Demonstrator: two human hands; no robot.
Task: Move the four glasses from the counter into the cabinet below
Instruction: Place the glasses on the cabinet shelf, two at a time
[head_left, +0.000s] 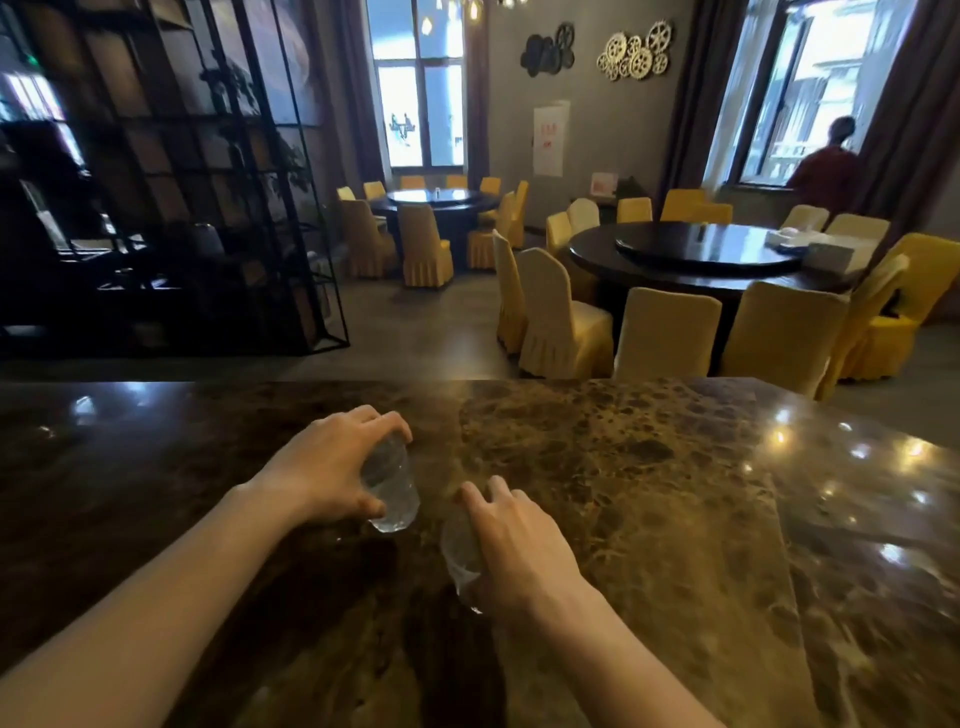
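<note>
Your left hand (332, 462) grips one clear glass (390, 488) from above, fingers curled round it, over the middle of the counter (649, 467). Just to its right and nearer the near edge, your right hand (519, 551) wraps a second glass (460, 551). Both glasses look tilted, long axes running roughly away from you (blur hides whether they touch the stone). Two glasses show; no others are visible, and the cabinet below is out of sight.

Round dark tables (696, 254) ringed by yellow-covered chairs (563, 317) stand under bright windows (420, 83).
</note>
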